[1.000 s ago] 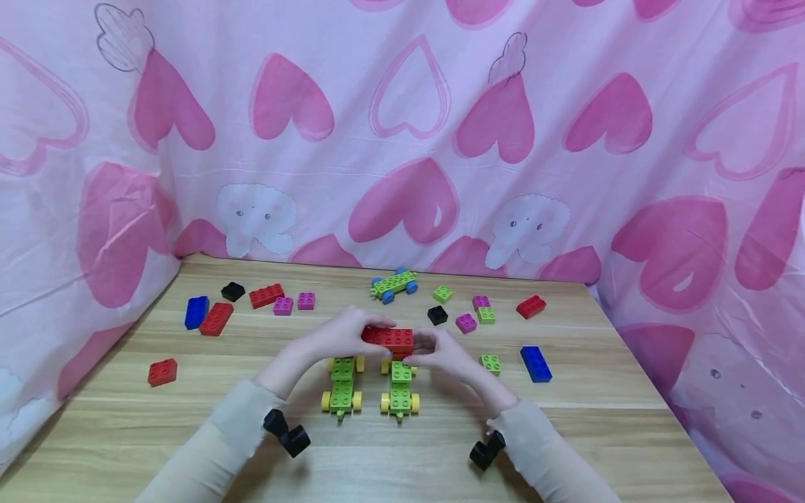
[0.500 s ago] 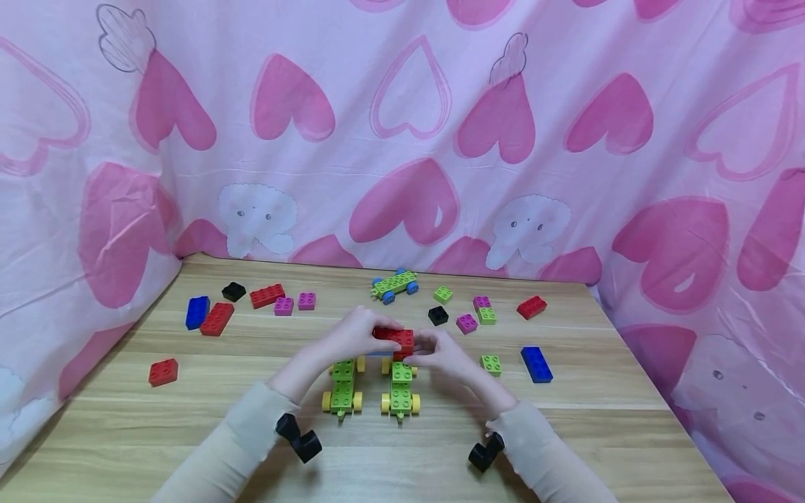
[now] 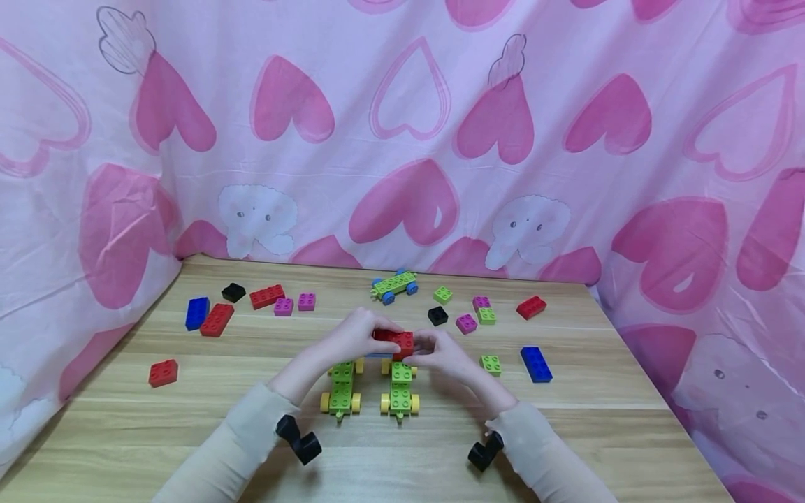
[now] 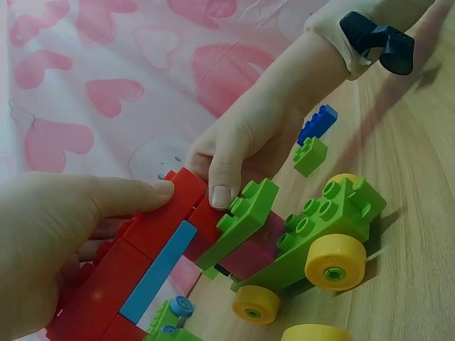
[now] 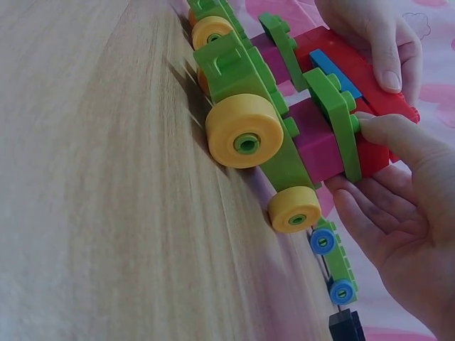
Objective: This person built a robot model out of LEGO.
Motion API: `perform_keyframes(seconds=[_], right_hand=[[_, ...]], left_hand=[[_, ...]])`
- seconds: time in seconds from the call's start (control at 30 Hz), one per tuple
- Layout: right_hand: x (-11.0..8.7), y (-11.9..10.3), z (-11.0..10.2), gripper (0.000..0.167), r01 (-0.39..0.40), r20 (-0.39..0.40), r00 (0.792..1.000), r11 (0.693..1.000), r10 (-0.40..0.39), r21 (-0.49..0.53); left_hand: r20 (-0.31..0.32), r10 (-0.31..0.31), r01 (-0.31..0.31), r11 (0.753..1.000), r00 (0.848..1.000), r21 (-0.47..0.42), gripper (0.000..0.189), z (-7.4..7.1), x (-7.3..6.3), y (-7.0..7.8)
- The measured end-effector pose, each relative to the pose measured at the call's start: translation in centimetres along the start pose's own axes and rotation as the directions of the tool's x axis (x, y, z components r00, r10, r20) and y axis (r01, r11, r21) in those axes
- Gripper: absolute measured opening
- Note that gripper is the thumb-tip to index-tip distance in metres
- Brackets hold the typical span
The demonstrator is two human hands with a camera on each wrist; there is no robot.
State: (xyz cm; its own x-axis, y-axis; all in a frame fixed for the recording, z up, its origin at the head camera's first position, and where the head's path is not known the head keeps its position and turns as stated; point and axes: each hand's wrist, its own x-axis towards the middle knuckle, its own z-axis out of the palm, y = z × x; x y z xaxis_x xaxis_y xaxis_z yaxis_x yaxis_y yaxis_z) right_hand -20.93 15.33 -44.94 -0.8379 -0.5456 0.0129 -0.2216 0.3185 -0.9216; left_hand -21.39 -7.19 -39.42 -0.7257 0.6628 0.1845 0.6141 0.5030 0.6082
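Red bricks point(image 3: 405, 342) stand stacked above the front ends of two green toy cars with yellow wheels, the left car point(image 3: 342, 397) and the right car point(image 3: 400, 398). A blue piece point(image 4: 158, 273) lies in the red stack's near side. My left hand point(image 3: 358, 332) grips the red stack, thumb on the near face, fingers partly hidden behind. At the right end my right hand point(image 3: 438, 349) pinches a red brick, its thumb beside the green plate point(image 5: 334, 106). Below that plate a magenta brick point(image 5: 315, 142) joins it to the right car.
A green car with blue wheels point(image 3: 394, 283) stands at the back. Loose red, blue, black and magenta bricks lie to the left, among them a red brick point(image 3: 163, 373). On the right are several green and magenta bricks and a blue brick point(image 3: 537, 365). A heart-patterned curtain point(image 3: 402, 140) surrounds the table.
My left hand has shifted a little to the right along the red bricks, and a blue strip now shows beneath them. My right hand has stayed in place.
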Motion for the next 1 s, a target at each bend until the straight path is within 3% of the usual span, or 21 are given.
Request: perform_keyframes(seconds=[0.3, 1.0], right_hand=[[0.05, -0.21, 0.13, 0.034, -0.010, 0.001, 1.000, 1.000, 0.010, -0.014], [0.16, -0.38, 0.22, 0.029, -0.024, -0.024, 0.999, 0.998, 0.022, -0.054]], left_hand=[[0.009, -0.042, 0.042, 0.999, 0.999, -0.004, 0.030, -0.04, -0.06, 0.00], [0.001, -0.073, 0.073, 0.997, 0.997, 0.021, 0.029, 0.27, 0.09, 0.24]])
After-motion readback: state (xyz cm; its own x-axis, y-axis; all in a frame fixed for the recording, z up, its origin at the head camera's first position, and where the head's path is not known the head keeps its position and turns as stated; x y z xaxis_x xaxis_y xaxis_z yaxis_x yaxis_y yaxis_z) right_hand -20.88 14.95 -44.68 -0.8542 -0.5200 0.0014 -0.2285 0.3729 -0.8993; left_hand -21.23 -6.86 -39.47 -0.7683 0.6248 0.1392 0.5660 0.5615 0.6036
